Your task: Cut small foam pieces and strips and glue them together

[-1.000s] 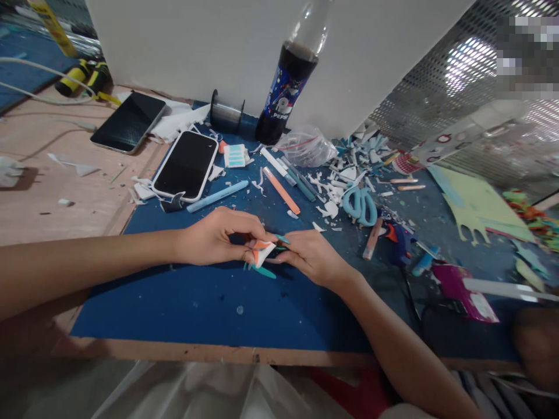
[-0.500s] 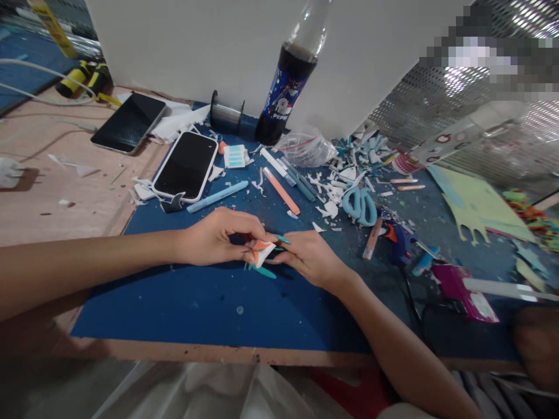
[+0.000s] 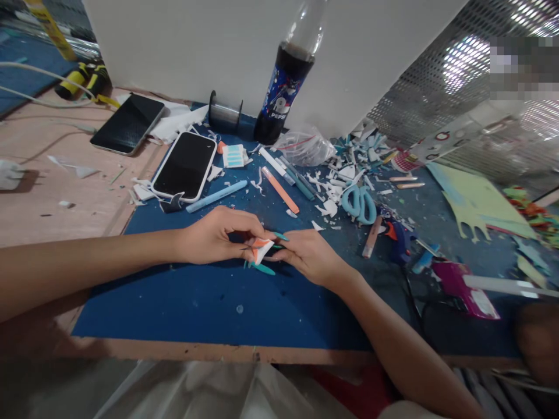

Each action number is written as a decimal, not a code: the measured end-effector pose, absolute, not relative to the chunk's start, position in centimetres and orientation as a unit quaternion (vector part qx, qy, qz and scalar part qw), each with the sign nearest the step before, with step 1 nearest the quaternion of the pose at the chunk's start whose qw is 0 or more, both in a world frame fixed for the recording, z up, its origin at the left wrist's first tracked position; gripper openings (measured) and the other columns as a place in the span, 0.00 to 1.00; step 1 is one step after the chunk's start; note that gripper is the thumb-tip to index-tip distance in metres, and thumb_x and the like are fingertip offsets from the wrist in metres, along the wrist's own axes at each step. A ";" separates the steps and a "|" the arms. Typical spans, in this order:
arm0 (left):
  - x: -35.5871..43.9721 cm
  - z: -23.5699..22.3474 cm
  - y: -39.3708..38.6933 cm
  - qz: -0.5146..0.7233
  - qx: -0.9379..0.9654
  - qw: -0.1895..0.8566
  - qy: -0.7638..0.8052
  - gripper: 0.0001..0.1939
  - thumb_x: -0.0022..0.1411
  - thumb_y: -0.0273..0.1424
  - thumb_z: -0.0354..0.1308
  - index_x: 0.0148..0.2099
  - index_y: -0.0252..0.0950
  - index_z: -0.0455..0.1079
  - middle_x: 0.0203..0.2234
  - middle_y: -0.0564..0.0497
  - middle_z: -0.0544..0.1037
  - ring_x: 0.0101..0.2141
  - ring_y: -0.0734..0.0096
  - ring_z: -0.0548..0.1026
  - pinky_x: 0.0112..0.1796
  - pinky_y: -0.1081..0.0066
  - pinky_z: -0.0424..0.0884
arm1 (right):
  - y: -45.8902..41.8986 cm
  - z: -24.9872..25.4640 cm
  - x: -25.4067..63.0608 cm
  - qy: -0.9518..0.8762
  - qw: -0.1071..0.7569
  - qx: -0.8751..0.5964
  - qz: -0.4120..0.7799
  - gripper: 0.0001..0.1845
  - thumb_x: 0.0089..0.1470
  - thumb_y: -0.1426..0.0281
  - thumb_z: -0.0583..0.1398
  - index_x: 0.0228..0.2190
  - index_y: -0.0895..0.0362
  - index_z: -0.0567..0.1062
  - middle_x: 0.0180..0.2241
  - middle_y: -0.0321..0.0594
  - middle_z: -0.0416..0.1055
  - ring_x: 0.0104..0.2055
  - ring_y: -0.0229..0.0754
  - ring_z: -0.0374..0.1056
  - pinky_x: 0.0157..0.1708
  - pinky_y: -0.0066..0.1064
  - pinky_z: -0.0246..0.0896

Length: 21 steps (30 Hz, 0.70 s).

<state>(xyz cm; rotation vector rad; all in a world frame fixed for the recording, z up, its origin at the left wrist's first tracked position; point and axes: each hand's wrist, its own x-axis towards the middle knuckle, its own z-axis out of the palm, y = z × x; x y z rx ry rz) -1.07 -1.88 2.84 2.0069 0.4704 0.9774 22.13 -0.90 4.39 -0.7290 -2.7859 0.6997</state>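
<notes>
Over the blue table mat (image 3: 209,302), my left hand (image 3: 218,235) pinches a small orange-and-white folded piece (image 3: 263,251) between thumb and fingers. Close against it, my right hand (image 3: 312,256) has its fingers closed at the other side of the piece. Thin teal tips (image 3: 279,236) show between the two hands. What the right fingers grip is mostly hidden behind them. Just below the piece, a teal leaf-shaped strip (image 3: 264,269) sticks out under the hands; whether it is joined to the piece I cannot tell.
Beyond my hands lie a light blue marker (image 3: 217,196), an orange marker (image 3: 280,190), a white-edged phone (image 3: 186,166) and blue-handled scissors (image 3: 358,203). A Pepsi bottle (image 3: 282,96) stands behind among paper scraps. Rightward are a glue gun (image 3: 399,241) and a magenta packet (image 3: 463,291).
Both hands hold nearly the same pose around the orange-and-white piece. The whole view has shifted very slightly; nothing has been picked up or let go.
</notes>
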 end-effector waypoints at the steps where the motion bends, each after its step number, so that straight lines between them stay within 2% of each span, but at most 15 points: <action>1: -1.1 2.9 -1.9 0.389 0.800 0.417 0.186 0.11 0.60 0.31 0.61 0.43 0.29 0.72 0.27 0.46 0.74 0.28 0.73 0.73 0.31 0.74 0.71 | -0.9 4.4 22.1 -0.937 0.086 -0.244 0.233 0.30 0.65 0.55 0.41 0.39 0.56 0.77 0.25 0.39 0.72 0.26 0.36 0.65 0.25 0.26 0.50; 8: -1.0 2.8 -1.8 0.410 0.797 0.402 0.185 0.12 0.59 0.33 0.62 0.43 0.30 0.73 0.26 0.48 0.74 0.27 0.75 0.72 0.30 0.76 0.71 | -0.9 4.5 22.0 -0.939 0.081 -0.252 0.219 0.32 0.65 0.54 0.40 0.36 0.59 0.77 0.23 0.40 0.71 0.24 0.36 0.64 0.24 0.26 0.50; 15: -0.9 2.6 -1.8 0.454 0.714 0.491 0.209 0.14 0.57 0.30 0.63 0.47 0.34 0.73 0.34 0.46 0.77 0.33 0.73 0.76 0.32 0.78 0.74 | -0.7 4.1 21.5 -0.905 0.224 -0.274 0.238 0.30 0.63 0.53 0.44 0.24 0.59 0.72 0.18 0.35 0.65 0.19 0.32 0.58 0.21 0.24 0.49; 18: -0.9 2.5 -1.8 0.461 0.692 0.511 0.219 0.14 0.55 0.27 0.65 0.46 0.34 0.74 0.36 0.45 0.78 0.34 0.72 0.77 0.34 0.77 0.75 | -0.6 4.0 21.3 -0.894 0.255 -0.275 0.247 0.29 0.62 0.52 0.44 0.23 0.58 0.70 0.17 0.33 0.63 0.18 0.31 0.56 0.20 0.25 0.47; 21: -0.9 2.6 -1.8 0.462 0.671 0.534 0.225 0.13 0.55 0.26 0.65 0.44 0.35 0.75 0.34 0.47 0.78 0.33 0.73 0.77 0.33 0.76 0.76 | -0.4 4.3 21.7 -0.868 0.276 -0.291 0.292 0.28 0.62 0.51 0.45 0.20 0.57 0.63 0.15 0.30 0.56 0.16 0.30 0.52 0.17 0.24 0.44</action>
